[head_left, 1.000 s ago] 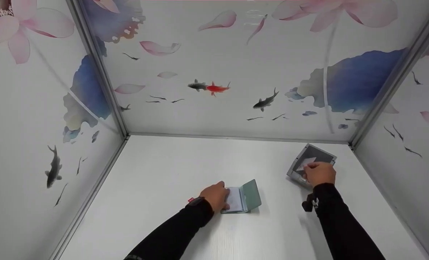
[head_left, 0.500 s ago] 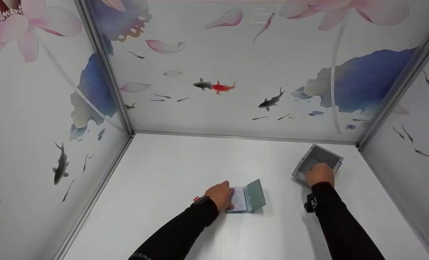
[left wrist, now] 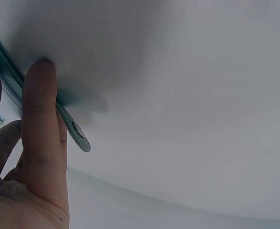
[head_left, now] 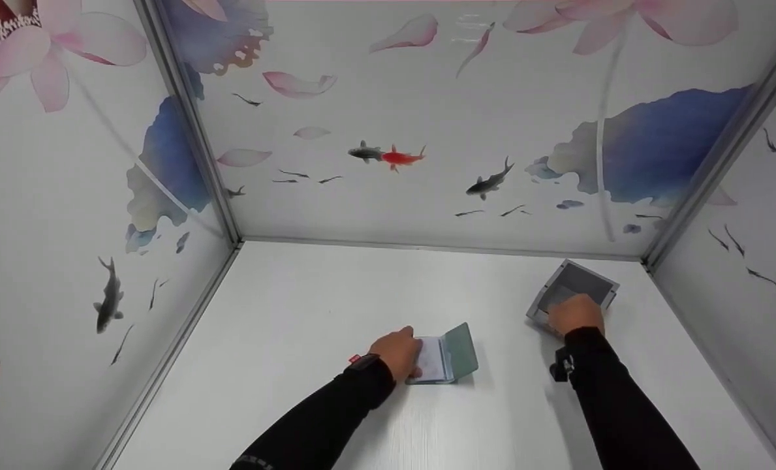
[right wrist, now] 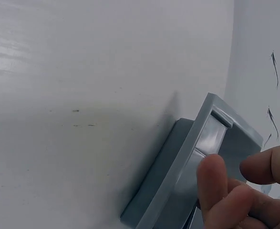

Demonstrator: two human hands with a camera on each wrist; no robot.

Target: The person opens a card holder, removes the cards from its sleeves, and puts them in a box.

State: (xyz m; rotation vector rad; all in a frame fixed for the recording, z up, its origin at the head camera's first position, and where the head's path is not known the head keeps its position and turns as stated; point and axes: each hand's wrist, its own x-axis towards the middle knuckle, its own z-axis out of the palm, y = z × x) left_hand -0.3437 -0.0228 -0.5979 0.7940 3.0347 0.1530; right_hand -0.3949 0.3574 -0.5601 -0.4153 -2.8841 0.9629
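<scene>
My left hand grips the left edge of an opened booklet-like holder with a green cover and pale inner sheets. Its cover flap stands raised on the right. In the left wrist view, the thumb and a long straight finger lie on either side of the green edge. My right hand reaches down into a grey box at the back right. The right wrist view shows its thumb and bent fingers apart over the box rim, with nothing visible between them. Part of the box's inside is hidden behind the hand.
The white table is bounded by a back wall and side walls printed with fish, petals and lotus leaves. Grey metal strips run along the corners. The box stands close to the back right corner.
A second ago the right fingers pinched a pale, pinkish slip inside the box. The hand has since lowered into the box and the slip no longer shows. The left hand keeps its grip.
</scene>
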